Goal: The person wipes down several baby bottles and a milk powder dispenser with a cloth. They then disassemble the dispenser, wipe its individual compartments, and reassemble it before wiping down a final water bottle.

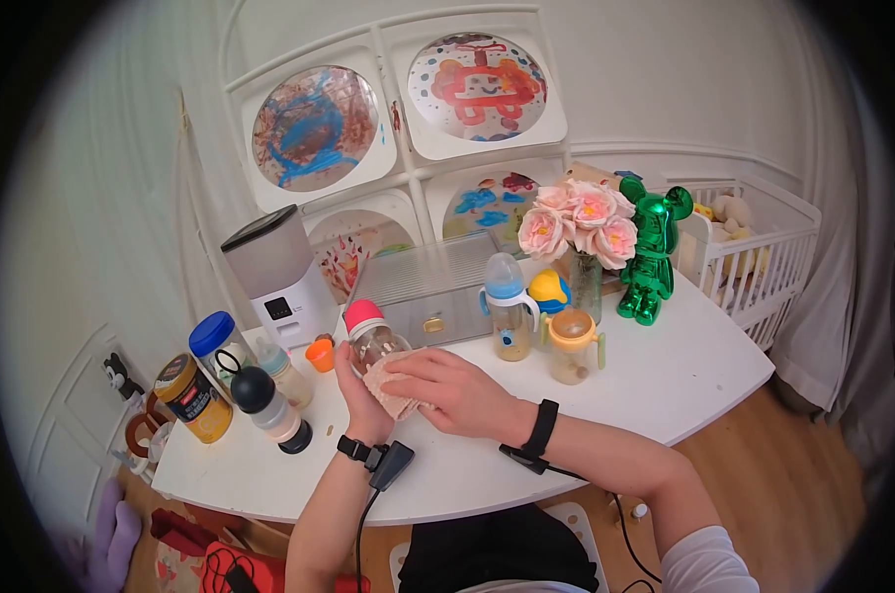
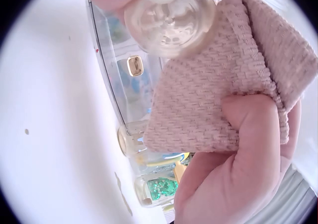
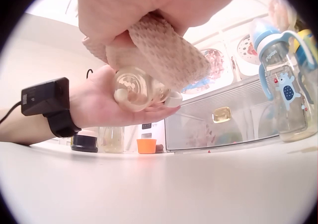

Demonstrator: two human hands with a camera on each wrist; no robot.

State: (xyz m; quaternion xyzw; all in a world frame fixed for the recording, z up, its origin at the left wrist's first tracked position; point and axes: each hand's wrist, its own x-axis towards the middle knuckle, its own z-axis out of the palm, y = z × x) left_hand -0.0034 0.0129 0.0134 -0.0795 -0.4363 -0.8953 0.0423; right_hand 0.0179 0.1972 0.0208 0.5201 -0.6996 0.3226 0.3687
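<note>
pink-capped baby bottle (image 1: 378, 343) lies tilted in your left hand (image 1: 365, 405), above the white table (image 1: 645, 395), its pink end towards the back and its clear base towards you. your left fingers stretch out almost straight under it, carrying it on the palm. your right hand (image 1: 455, 393) has thumb and fingers bent, pinching a folded pink textured cloth (image 1: 393, 391) that touches the bottle near its base. you can't make out any writing on this bottle.

to the right, the blue-topped bottle (image 1: 512, 326) has "pigeon" printed near its top and a blue animal picture below. just beside it stands the orange-topped cup (image 1: 572, 348), with no lettering you can read. on your left, the yellow tin (image 1: 196, 397) wears a dark label with a red patch, its lettering too small to read. the white dispenser (image 1: 291, 287) has a dark panel on its front, its markings unclear. the small orange cup (image 1: 320, 355) sits near its base, and the clear box (image 1: 437, 289) with a gold latch stands behind your hands.
</note>
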